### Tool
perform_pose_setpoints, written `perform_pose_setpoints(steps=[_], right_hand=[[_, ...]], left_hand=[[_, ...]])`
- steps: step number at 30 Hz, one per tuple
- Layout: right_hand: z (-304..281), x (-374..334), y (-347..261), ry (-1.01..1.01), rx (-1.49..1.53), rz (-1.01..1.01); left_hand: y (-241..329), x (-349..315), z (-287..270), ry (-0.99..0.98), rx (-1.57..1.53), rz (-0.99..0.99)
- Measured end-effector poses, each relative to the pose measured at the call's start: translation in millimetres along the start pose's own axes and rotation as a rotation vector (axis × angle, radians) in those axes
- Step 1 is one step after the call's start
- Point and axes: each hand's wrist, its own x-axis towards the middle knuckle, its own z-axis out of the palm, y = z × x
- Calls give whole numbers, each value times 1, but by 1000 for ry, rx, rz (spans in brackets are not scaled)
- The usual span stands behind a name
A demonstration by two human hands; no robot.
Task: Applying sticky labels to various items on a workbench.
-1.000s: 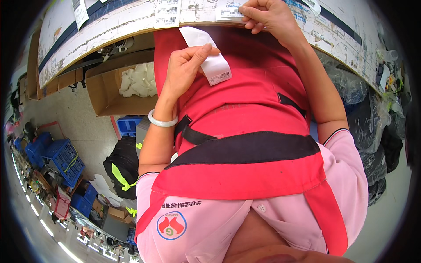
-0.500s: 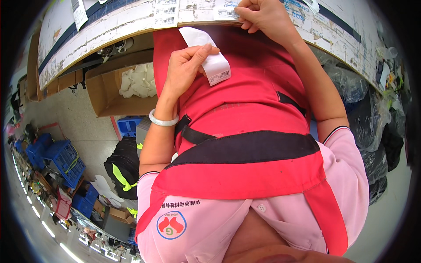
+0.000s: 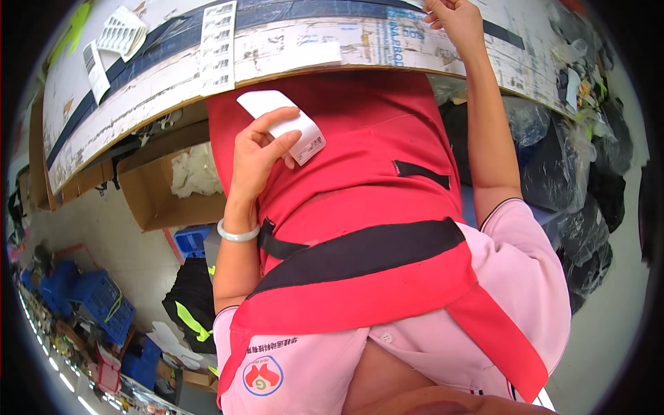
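My left hand (image 3: pixel 259 149), with a pale bangle on its wrist, pinches a folded strip of white labels (image 3: pixel 304 138) between thumb and fingers, over the red apron (image 3: pixel 360 152). Small print shows at the strip's lower end. Farther off, my right hand (image 3: pixel 456 24) is stretched over the worn white tabletop (image 3: pixel 366 34) at the upper edge of the view. Its fingers are curled together, partly cut off, and what they hold cannot be made out. A printed label sheet (image 3: pixel 218 48) lies on the table, beside a blank white strip (image 3: pixel 315 55) near the front edge.
More label sheets (image 3: pixel 122 32) and a narrow label strip (image 3: pixel 96 72) lie at the table's left. Beneath stands an open cardboard box (image 3: pixel 149 197) with white scraps. Blue crates (image 3: pixel 107 304) stand on the floor at left; plastic-wrapped bags (image 3: pixel 553 162) are heaped at right.
My right hand has moved away from the table's front edge, farther out and to the right. The left still holds the label strip, lower and more left in view. The whole view has shifted.
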Motion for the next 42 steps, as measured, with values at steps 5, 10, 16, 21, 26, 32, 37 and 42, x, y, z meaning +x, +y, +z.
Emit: perform_pose_setpoints(steps=[5, 10, 16, 21, 26, 32, 37, 42], right_hand=[[-8, 3, 2, 223, -721, 21], [1, -13, -10, 217, -817, -127], [96, -111, -27, -971, -180, 108], [113, -125, -22, -875, 100, 285], [122, -129, -19, -807, 63, 240], [122, -128, -19, -636, -149, -132], [111, -106, -32, -556, -10, 48], [102, -73, -33, -428, 16, 75]], left_hand=[[-3, 1, 6, 2, -14, 0], [-2, 6, 11, 27, 24, -18], [-8, 5, 4, 23, -68, 13], [-2, 4, 6, 8, -183, -7], [-13, 3, 1, 28, 89, 44], [-17, 5, -1, 18, 113, 31], [-19, 7, -12, -2, -69, -7], [-13, 8, -5, 68, 29, 25]])
